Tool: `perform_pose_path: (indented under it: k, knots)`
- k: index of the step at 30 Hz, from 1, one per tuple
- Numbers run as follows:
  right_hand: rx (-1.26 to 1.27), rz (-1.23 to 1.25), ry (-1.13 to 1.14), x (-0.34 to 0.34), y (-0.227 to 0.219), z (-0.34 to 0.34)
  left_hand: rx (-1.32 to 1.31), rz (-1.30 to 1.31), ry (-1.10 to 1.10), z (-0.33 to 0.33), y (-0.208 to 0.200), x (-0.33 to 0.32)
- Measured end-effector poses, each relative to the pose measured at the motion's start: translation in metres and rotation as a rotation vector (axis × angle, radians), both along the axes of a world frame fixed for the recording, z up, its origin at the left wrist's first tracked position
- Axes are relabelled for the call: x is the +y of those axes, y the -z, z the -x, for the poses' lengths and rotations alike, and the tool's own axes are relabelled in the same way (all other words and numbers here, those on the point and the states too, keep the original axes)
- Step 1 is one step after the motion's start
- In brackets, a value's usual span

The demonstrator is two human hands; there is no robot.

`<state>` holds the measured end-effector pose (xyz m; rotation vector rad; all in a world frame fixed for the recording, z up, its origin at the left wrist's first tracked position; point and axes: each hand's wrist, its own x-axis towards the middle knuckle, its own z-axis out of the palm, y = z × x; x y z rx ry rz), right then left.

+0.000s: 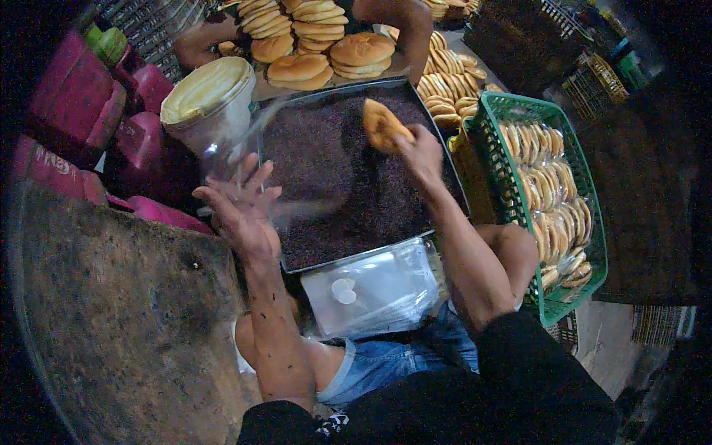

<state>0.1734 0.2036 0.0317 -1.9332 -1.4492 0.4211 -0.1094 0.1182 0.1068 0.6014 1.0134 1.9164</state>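
Observation:
My right hand [421, 152] pinches a flat golden-brown bun [384, 126], tilted, above the right part of a wide metal tray [356, 256]. Dark purple-brown grainy stuff [311, 148] fills that tray. At the tray's left edge, my left hand [248, 211] is open, palm up, its fingers spread apart. Blurred clear plastic film [228, 141] shows around those fingers; whether they grip it I cannot tell. A stack of clear plastic bags [371, 297] lies below the tray, near my lap, with two pale round discs [343, 291] on top.
Stacked buns [319, 44] stand beyond the tray, between another person's arms [408, 30]. A pale tub [211, 96] stands at its far left corner, beside magenta containers [78, 96]. On the right, a green crate [545, 111] holds bagged buns. A worn board [133, 311] lies left.

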Motion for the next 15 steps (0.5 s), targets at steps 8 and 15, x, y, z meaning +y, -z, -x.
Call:
perform_pose_path:
  k: [8,15]
  knots:
    - [-0.493,0.116,-0.363,-0.108,0.024,-0.073,0.193,0.002,0.119,-0.038,0.022,0.002]
    - [0.725,-0.049,-0.189,-0.141,-0.081,-0.113,0.378,0.118,0.129,-0.043,0.036,-0.009]
